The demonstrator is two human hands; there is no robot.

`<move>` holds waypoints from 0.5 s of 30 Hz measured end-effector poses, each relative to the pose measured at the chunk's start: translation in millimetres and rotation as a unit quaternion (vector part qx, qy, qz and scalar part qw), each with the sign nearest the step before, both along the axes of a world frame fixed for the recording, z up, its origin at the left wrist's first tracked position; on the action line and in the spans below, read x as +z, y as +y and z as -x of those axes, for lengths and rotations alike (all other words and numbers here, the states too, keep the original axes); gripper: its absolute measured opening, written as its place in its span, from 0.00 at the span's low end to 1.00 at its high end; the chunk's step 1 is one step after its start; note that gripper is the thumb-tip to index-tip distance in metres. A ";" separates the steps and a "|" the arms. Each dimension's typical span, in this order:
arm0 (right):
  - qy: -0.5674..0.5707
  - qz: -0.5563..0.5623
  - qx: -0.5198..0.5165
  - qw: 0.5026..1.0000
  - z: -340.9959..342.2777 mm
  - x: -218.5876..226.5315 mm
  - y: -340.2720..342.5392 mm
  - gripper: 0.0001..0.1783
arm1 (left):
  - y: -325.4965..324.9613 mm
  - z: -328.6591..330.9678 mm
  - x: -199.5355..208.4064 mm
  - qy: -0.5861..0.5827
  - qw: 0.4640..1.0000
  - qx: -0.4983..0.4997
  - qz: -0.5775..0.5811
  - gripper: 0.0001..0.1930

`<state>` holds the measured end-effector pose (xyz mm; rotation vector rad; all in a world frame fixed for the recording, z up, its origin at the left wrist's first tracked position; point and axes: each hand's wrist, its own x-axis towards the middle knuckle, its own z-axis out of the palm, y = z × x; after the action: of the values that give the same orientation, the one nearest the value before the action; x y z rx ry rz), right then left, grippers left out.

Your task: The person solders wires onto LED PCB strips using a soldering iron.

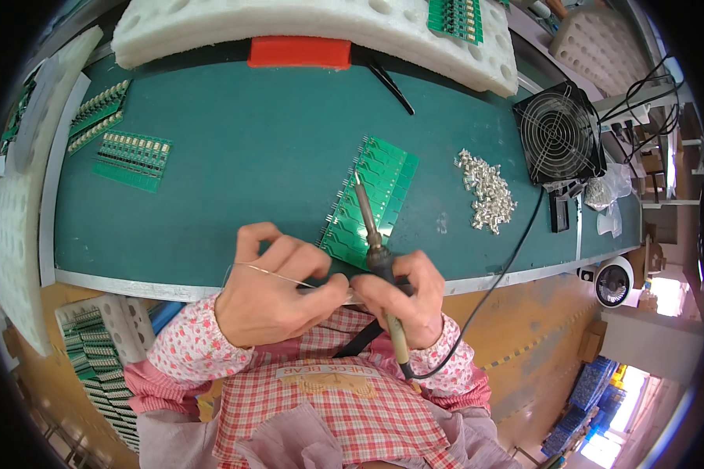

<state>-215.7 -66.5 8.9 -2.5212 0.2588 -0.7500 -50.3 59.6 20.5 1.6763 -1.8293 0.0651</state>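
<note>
My right hand (414, 301) is wrapped round the dark grip of a soldering iron (378, 254), whose bare metal tip points up and away over a green circuit board panel (389, 176). The board lies tilted on the green mat, with a row of metal pins along its left edge. Whether the tip touches the board I cannot tell. My left hand (278, 293) is closed on a thin solder wire (270, 272), which loops across the back of its fingers. Near the table's front edge the two hands almost meet; a small pale bit between their fingertips is unclear.
Right of the board lies a heap of small metallic parts (489, 191), beside a black fan (559, 133) and the iron's cord (516, 254). Black tweezers (391, 86), a red block (299, 52) and white foam (313, 23) are at the back. Populated boards (133, 159) lie left.
</note>
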 end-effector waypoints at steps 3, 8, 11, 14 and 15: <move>-0.005 0.018 0.001 1.000 3.6 -3.2 -0.2 0.21 | 11.2 -1.2 -1.4 0.047 0.996 0.069 -0.007 0.11; -0.085 -0.069 -0.061 0.992 2.0 -5.4 -5.1 0.18 | 13.8 -15.8 6.8 0.084 0.991 0.107 -0.008 0.10; -0.246 -0.239 -0.135 0.929 5.3 -15.5 2.1 0.11 | 0.8 -39.0 10.9 0.103 0.990 0.095 -0.009 0.11; -0.262 -0.336 -0.122 0.896 2.8 -5.8 6.2 0.08 | -21.0 -61.8 4.5 0.197 0.978 0.037 -0.062 0.10; -0.264 -0.335 -0.121 0.896 2.7 -7.5 7.7 0.08 | -27.1 -67.8 0.7 0.268 0.959 0.006 -0.095 0.11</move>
<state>-218.3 -58.9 1.5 -1.5849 0.5366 -1.1706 17.5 32.6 21.3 1.6278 -1.4433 -0.5254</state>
